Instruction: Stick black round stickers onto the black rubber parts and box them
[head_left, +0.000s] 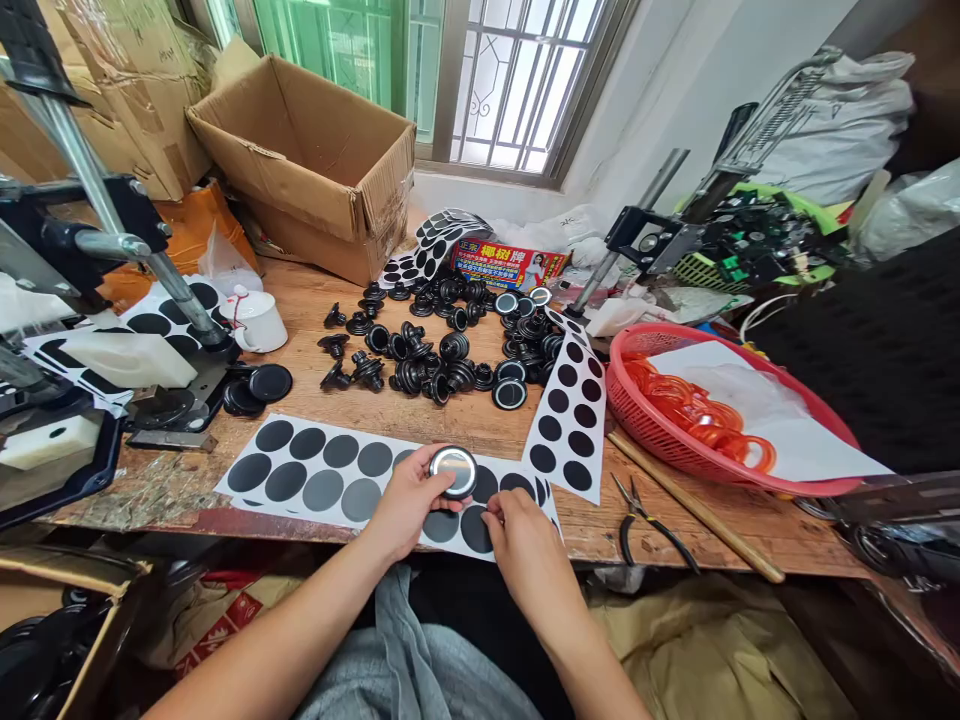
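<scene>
My left hand is closed around a round black cap with a shiny grey face, held just above the table's front edge. My right hand rests beside it on a white sheet of round black stickers, its fingertips pinched at a sticker near the cap. Whether a sticker is lifted I cannot tell. A second sticker sheet lies at an angle to the right. Behind them sits a pile of several black round parts on the wooden table.
A red basket with orange rings and white paper stands at right. Pliers and a wooden stick lie before it. A hand press stands left, an open cardboard box behind, a white cup nearby.
</scene>
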